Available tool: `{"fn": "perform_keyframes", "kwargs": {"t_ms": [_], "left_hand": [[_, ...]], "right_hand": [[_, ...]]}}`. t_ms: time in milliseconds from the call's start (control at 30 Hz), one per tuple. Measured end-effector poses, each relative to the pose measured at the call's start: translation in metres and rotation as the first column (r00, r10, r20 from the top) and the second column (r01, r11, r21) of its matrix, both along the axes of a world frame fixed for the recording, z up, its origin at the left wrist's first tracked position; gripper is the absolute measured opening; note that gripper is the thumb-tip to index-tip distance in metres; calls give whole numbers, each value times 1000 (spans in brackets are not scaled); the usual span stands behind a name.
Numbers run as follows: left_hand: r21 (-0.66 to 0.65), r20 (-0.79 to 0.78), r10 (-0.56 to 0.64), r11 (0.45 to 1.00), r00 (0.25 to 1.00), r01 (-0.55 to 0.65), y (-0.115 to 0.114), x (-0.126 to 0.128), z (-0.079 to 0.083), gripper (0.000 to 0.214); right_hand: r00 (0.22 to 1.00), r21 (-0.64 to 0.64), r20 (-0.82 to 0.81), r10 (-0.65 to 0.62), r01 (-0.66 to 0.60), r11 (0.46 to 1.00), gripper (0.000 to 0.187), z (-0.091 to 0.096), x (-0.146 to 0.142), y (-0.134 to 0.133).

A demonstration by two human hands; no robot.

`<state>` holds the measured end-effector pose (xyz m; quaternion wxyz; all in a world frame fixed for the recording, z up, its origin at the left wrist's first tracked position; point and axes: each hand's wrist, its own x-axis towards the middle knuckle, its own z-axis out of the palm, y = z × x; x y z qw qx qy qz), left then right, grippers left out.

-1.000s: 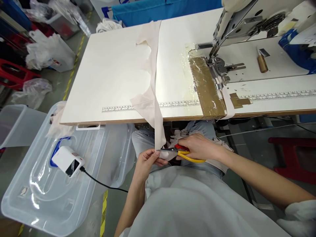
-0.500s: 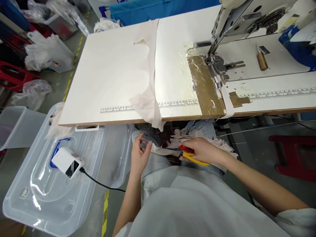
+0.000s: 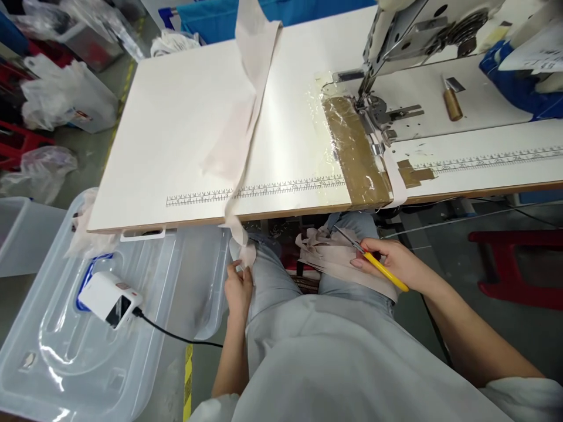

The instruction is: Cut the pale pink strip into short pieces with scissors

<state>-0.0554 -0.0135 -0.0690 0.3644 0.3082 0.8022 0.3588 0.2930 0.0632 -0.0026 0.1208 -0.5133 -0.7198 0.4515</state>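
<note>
Fabric strip point(image 3: 235, 138) lies across the worktop point(image 3: 167, 129), its near end hanging over the front edge to your left hand point(image 3: 240, 288), whose thumb and fingers pinch it. Your right hand point(image 3: 402, 264), in front of the worktop, curls around the yellow-handled scissors point(image 3: 373, 261), whose blades look nearly together. Best draw the strip over the worktop's edge slowly and evenly, without stretching it, and hold the points clear of the loose fabric pieces point(image 3: 347, 265) in front of the worktop.
</note>
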Motion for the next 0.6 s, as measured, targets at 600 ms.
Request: {"fn": "perform_keyframes", "kwargs": {"t_ms": [600], "left_hand": [[117, 549, -428, 890, 718, 441, 18, 59, 88, 41]], "right_hand": [[925, -238, -135, 354, -377, 895, 56, 17, -40, 11]]}}
